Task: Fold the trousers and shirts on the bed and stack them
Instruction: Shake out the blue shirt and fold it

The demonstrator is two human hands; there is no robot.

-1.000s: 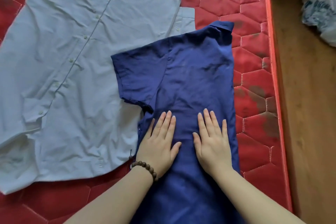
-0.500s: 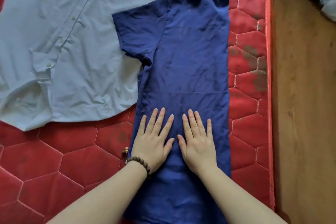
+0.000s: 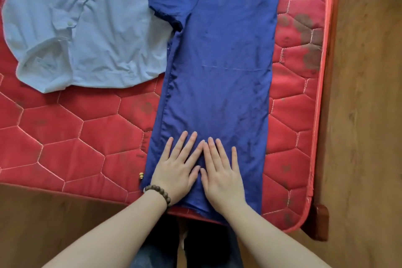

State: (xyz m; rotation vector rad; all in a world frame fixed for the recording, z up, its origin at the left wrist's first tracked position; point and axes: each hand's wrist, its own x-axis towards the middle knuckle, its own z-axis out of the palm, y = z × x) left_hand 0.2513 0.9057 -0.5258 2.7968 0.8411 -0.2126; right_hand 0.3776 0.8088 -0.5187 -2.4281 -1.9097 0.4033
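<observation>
A dark blue shirt (image 3: 219,67) lies lengthwise on the red quilted mattress (image 3: 71,135), its right side folded in and its left short sleeve sticking out over the neighbouring garment. My left hand (image 3: 177,167), with a bead bracelet on the wrist, and my right hand (image 3: 221,169) press flat side by side on the shirt near its hem, fingers straight. The hem reaches the mattress's near edge. A light blue button shirt (image 3: 82,24) lies spread out at the upper left, partly under the dark sleeve.
The mattress's near edge and rounded right corner (image 3: 304,217) are in view, with wooden floor (image 3: 365,115) to the right and at the lower left. My legs in dark trousers (image 3: 195,246) stand at the bed's near edge.
Both flat hands have slid down the dark blue shirt from its middle to near the hem, smoothing it. The view has tilted down, bringing the mattress edge and floor into sight.
</observation>
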